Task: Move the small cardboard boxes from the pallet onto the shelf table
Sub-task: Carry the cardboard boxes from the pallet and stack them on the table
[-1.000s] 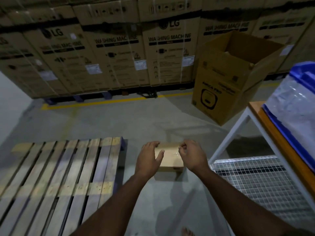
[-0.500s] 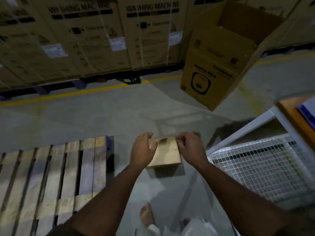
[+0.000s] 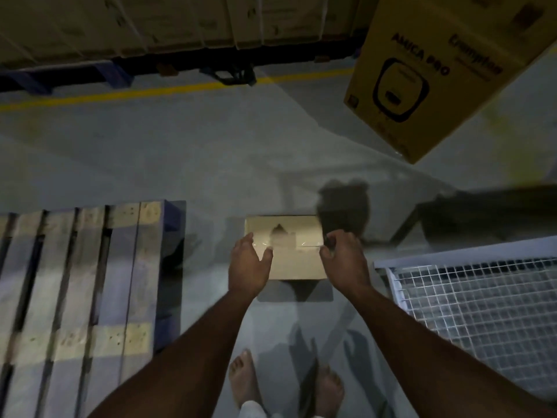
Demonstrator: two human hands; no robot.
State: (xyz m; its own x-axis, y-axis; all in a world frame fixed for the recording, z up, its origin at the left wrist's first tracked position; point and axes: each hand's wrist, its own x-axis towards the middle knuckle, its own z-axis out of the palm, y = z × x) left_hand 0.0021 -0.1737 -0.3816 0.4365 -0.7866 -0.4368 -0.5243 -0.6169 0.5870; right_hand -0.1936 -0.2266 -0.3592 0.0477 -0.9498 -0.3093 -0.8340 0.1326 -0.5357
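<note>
One small cardboard box [image 3: 286, 251], clasped by left hand [image 3: 247, 267] and right hand [image 3: 346, 263], off the pallet [image 3: 90, 267]. Best kept level, both sides gripped evenly, towards the shelf table [image 3: 382, 263].

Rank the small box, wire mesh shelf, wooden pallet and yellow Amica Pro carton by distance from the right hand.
1. small box, held in the right hand
2. wire mesh shelf, right
3. wooden pallet, far left
4. yellow carton, upper right, behind
</note>
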